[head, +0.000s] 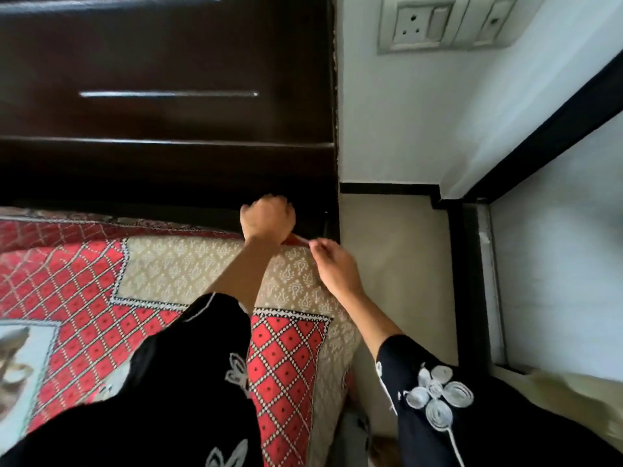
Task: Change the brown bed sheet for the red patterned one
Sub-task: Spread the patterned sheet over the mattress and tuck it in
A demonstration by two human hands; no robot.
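Note:
The red patterned sheet (81,281), with beige printed panels and red diamond squares, covers the bed's top right corner. My left hand (268,217) is a closed fist at the corner, pressed against the dark headboard (168,129), with the sheet's edge under it; its fingers are hidden. My right hand (333,264) sits at the mattress's right edge, fingers pinching the sheet's red hem just below the left fist. No brown sheet is in view. Black embroidered sleeves cover both forearms.
A cream floor strip (394,271) runs between the bed and a white wall with black skirting. A switch and socket plate (441,25) is on the wall above. A black-framed white panel (556,264) stands at right.

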